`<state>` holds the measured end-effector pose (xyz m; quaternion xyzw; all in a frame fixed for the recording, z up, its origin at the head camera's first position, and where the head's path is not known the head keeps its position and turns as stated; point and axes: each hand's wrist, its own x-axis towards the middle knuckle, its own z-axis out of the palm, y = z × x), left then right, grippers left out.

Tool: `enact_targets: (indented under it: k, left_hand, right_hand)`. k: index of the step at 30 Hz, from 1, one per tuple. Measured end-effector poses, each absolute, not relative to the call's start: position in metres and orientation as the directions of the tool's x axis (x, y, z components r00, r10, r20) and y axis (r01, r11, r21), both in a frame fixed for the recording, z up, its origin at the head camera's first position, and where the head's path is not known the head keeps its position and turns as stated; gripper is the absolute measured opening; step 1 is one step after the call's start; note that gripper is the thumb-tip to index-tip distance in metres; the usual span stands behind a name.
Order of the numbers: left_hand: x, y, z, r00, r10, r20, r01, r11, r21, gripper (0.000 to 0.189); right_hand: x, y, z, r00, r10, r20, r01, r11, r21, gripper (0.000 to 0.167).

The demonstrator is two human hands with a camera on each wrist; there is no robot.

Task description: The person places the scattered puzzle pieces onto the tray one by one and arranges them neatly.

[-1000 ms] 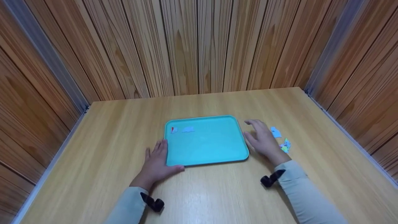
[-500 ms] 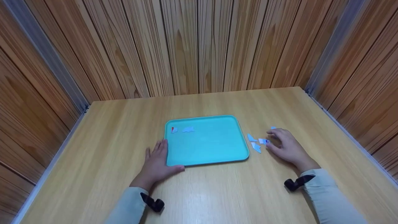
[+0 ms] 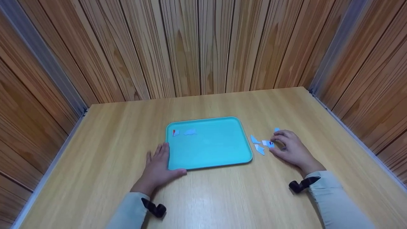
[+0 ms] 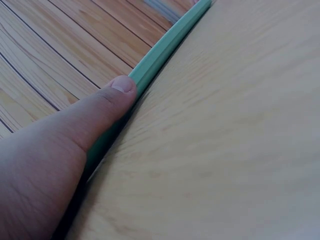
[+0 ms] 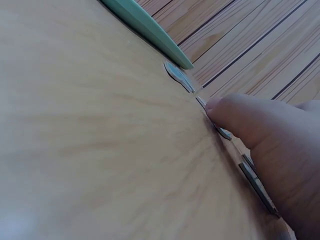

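Observation:
My left hand [image 3: 157, 169] lies spread at the near-left corner of the turquoise tray [image 3: 210, 146], fingers along its left side. In the left wrist view, the thumb [image 4: 112, 100] rests against the tray's near edge. On the table right of the tray, my right hand [image 3: 294, 151] pinches the end of a small blue-and-white puzzle piece [image 3: 266, 143] between thumb and fingertips. In the right wrist view, the thumb [image 5: 235, 117] is low at a thin flat piece on the table. Two blue puzzle pieces, one upper [image 3: 254, 139] and one lower [image 3: 259, 149], lie between this hand and the tray.
Inside the tray, near its far-left corner, lie a red-and-blue piece [image 3: 175, 133] and a pale blue piece [image 3: 190, 131]. Another blue piece [image 3: 277, 129] shows just beyond the right hand. Wood-panelled walls [image 3: 187, 47] enclose the table [image 3: 210, 197] at back and sides.
My right hand has moved right from beside the tray's edge, uncovering pieces there, and its fingertips have closed in on the blue-and-white puzzle piece. My left hand has stayed at the tray's corner.

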<state>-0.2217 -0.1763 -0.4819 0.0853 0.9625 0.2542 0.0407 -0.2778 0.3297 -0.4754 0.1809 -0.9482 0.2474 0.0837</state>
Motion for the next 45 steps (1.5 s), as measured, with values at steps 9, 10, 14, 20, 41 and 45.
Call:
enact_targets:
  k: [9,10,14,20,41,45]
  left_hand:
    - [-0.223,-0.174,-0.481,-0.982,0.185,-0.030,0.147,0.859,0.490,0.135]
    - [-0.224,-0.174,-0.481,-0.982,0.186,-0.031,0.148,0.860,0.488,0.135]
    - [-0.224,-0.176,-0.481,-0.981,0.191,-0.034,0.152,0.864,0.480,0.135]
    - [-0.225,-0.177,-0.477,-0.981,0.191,-0.045,0.146,0.863,0.484,0.135]
    - [-0.224,-0.175,-0.480,-0.982,0.186,-0.026,0.149,0.856,0.495,0.135]
    - [-0.224,-0.175,-0.482,-0.983,0.184,-0.025,0.148,0.859,0.490,0.135]
  right_hand:
    - [-0.282,0.324,-0.473,-0.935,-0.262,0.239,-0.347,0.817,-0.460,0.025]
    - [-0.282,0.324,-0.474,-0.933,-0.261,0.247,-0.350,0.816,-0.460,0.023]
    - [-0.284,0.321,-0.473,-0.929,-0.253,0.271,-0.354,0.819,-0.452,0.021]
    - [-0.290,0.312,-0.468,-0.941,-0.221,0.255,-0.320,0.825,-0.466,0.022]
    - [-0.317,0.251,-0.460,-0.890,-0.270,0.367,-0.424,0.784,-0.452,0.018]
    - [-0.323,0.234,-0.457,-0.896,-0.287,0.338,-0.420,0.795,-0.439,0.019]
